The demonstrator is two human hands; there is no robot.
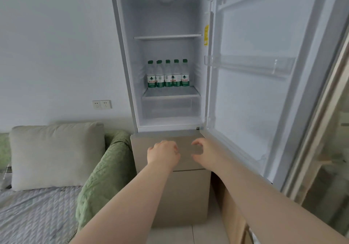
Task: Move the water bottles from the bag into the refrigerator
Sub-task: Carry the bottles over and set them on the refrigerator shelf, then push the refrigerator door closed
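The refrigerator (pixel 124 55) stands with its upper door (pixel 264 102) swung wide to the right. Several water bottles (pixel 168 75) with green caps and green labels stand upright in a row on the lower glass shelf (pixel 171 93). Both my hands hang in front of the closed beige lower door, below the open compartment. My left hand (pixel 163 152) holds nothing, its fingers loosely curled. My right hand (pixel 203 152) holds nothing, thumb and fingers apart. No bag is in view.
An upper shelf (pixel 168 36) and a clear drawer (pixel 171 108) inside the refrigerator hold nothing. Door racks (pixel 249 64) are bare. A sofa with a grey cushion (pixel 56 155) and green blanket (pixel 105 170) sits at left. A glass door frame (pixel 321 130) stands right.
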